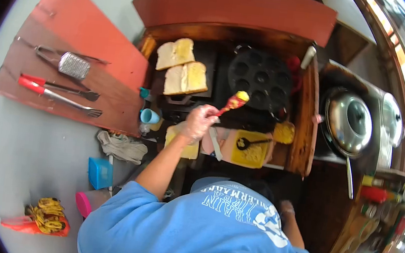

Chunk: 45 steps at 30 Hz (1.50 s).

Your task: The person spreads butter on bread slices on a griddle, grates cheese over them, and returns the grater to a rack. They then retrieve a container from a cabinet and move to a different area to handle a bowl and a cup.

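My left hand point(200, 122), in a clear plastic glove, is closed round the handle of a red spatula point(234, 103) with yellow spread on its tip. Above and left of it, slices of bread point(186, 78), partly coated yellow, lie on a dark griddle point(213, 73). A round black pan with hollows point(260, 78) stands to the right of the bread. Below my left hand are more bread point(187, 147), a white-handled knife point(215, 143) and a yellow tray point(250, 158) holding a black spoon point(254, 143). My right hand point(287, 206) hangs low by my body, its fingers unclear.
A red board point(78, 77) on the left bears a grater point(74, 65) and red-handled tongs point(58, 95). A blue cup point(149, 116) stands beside the griddle. At right, a lidded pan point(348, 122) sits on a stove, with a crowded shelf point(376, 226) below.
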Tool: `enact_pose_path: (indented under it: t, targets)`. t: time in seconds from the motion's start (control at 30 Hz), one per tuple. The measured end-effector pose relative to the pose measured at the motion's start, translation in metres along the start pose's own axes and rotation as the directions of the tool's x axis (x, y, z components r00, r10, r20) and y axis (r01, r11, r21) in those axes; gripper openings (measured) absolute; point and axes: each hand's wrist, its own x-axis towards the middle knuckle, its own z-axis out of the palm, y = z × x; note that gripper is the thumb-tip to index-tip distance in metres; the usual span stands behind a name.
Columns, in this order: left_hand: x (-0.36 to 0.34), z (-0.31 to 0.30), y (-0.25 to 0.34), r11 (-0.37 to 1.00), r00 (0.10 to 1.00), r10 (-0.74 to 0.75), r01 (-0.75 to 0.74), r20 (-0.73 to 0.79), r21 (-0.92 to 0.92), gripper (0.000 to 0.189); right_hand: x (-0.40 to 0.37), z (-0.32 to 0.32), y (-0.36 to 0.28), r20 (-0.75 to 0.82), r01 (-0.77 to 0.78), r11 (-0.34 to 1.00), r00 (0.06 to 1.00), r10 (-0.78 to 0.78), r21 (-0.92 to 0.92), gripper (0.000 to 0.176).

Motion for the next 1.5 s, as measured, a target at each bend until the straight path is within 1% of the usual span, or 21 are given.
enact_pose_path:
  t: [0.1, 0.23, 0.3, 0.37, 0.4, 0.53, 0.6, 0.63, 0.7, 0.8, 0.83, 0.9, 0.93, 0.97, 1.0, 1.1, 1.23, 1.33, 1.4, 1.43, 1.5]
  targets:
    - [0.013, -0.098, -0.048, 0.974, 0.987, -0.071, 0.037, -0.147, -0.222, 0.017, 0.034, 0.038, 0.003, -0.084, -0.075, 0.989, 0.993, 0.085, 0.124, 0.024]
    - [0.086, -0.194, -0.096, 0.948, 0.822, -0.308, 0.31, -0.479, -0.077, 0.014, 0.002, -0.021, -0.054, -0.12, 0.041, 0.999, 0.992, -0.04, 0.006, 0.026]
    - [0.126, -0.232, -0.136, 0.796, 0.891, 0.14, 0.158, -0.433, 0.584, 0.016, 0.001, -0.028, -0.068, -0.137, 0.068, 0.997, 0.988, -0.064, 0.024, 0.027]
    - [0.162, -0.245, -0.14, 0.703, 0.891, 0.285, 0.055, -0.352, 0.709, 0.018, 0.019, -0.019, -0.072, -0.056, 0.088, 0.996, 0.995, -0.088, -0.018, 0.027]
    - [0.173, -0.249, -0.144, 0.572, 0.876, 0.415, -0.042, -0.245, 0.819, 0.021, 0.02, -0.022, -0.079, -0.048, -0.05, 0.971, 0.997, 0.063, 0.233, 0.027]
    - [0.182, -0.25, -0.159, 0.52, 0.866, 0.485, -0.169, -0.126, 0.838, 0.026, 0.014, -0.04, -0.109, -0.06, -0.081, 0.952, 0.993, 0.103, 0.295, 0.027]
    - [0.168, -0.252, -0.159, 0.54, 0.902, 0.425, -0.179, -0.083, 0.823, 0.024, 0.023, -0.039, -0.125, 0.093, -0.286, 0.486, 0.919, 0.383, 0.826, 0.025]
    - [0.163, -0.253, -0.158, 0.554, 0.932, 0.362, -0.186, -0.034, 0.811, 0.023, 0.041, -0.014, -0.116, 0.091, -0.285, 0.482, 0.917, 0.387, 0.829, 0.025]
    - [0.164, -0.256, -0.144, 0.56, 0.939, 0.342, -0.182, -0.025, 0.808, 0.02, 0.07, 0.047, -0.091, -0.095, -0.082, 0.84, 0.983, 0.157, 0.537, 0.024]
    - [0.198, -0.259, -0.158, 0.613, 0.869, 0.448, -0.128, -0.211, 0.779, 0.021, 0.006, -0.062, -0.167, 0.057, -0.232, 0.701, 0.963, 0.264, 0.674, 0.022]
    - [0.204, -0.258, -0.162, 0.614, 0.868, 0.451, -0.132, -0.209, 0.778, 0.021, 0.014, -0.044, -0.159, 0.055, -0.233, 0.699, 0.962, 0.267, 0.676, 0.022]
    - [0.213, -0.253, -0.167, 0.569, 0.903, 0.421, -0.19, -0.085, 0.8, 0.022, 0.04, 0.012, -0.131, -0.289, 0.153, 0.979, 0.951, -0.109, 0.134, 0.012]
    - [0.201, -0.249, -0.15, 0.584, 0.956, 0.29, -0.138, -0.047, 0.8, 0.02, 0.059, 0.048, -0.115, -0.294, 0.148, 0.98, 0.95, -0.104, 0.134, 0.012]
    - [0.191, -0.248, -0.143, 0.585, 0.954, 0.297, -0.146, -0.044, 0.798, 0.02, 0.077, 0.085, -0.104, -0.317, 0.095, 0.884, 0.946, 0.063, 0.458, 0.01]
    - [0.183, -0.248, -0.14, 0.647, 0.951, 0.311, -0.203, -0.011, 0.735, 0.02, 0.086, 0.102, -0.101, -0.282, 0.057, 0.677, 0.932, 0.227, 0.733, 0.01]
    - [0.193, -0.255, -0.154, 0.702, 0.937, 0.35, -0.244, -0.025, 0.669, 0.021, 0.041, 0.019, -0.144, -0.151, -0.017, 0.992, 0.988, 0.035, 0.123, 0.012]
    - [0.248, -0.267, -0.165, 0.674, 0.885, 0.401, -0.11, -0.237, 0.73, 0.016, 0.018, -0.045, -0.186, 0.103, -0.119, 0.99, 0.988, 0.111, 0.075, 0.029]
    - [0.251, -0.263, -0.159, 0.587, 0.866, 0.472, -0.166, -0.168, 0.793, 0.017, 0.018, -0.023, -0.171, -0.067, -0.045, 0.985, 0.996, 0.057, 0.165, 0.032]
    - [0.224, -0.255, -0.129, 0.607, 0.972, 0.222, -0.077, -0.076, 0.791, 0.023, 0.046, 0.031, -0.145, 0.009, -0.21, 0.671, 0.957, 0.29, 0.711, 0.031]
    - [0.223, -0.256, -0.135, 0.607, 0.972, 0.222, -0.079, -0.073, 0.791, 0.023, 0.057, 0.05, -0.131, 0.011, -0.212, 0.669, 0.956, 0.292, 0.712, 0.031]
    - [0.22, -0.261, -0.155, 0.766, 0.968, 0.25, -0.202, 0.007, 0.61, 0.021, 0.063, 0.074, -0.124, -0.187, 0.053, 0.499, 0.957, 0.222, 0.865, 0.017]
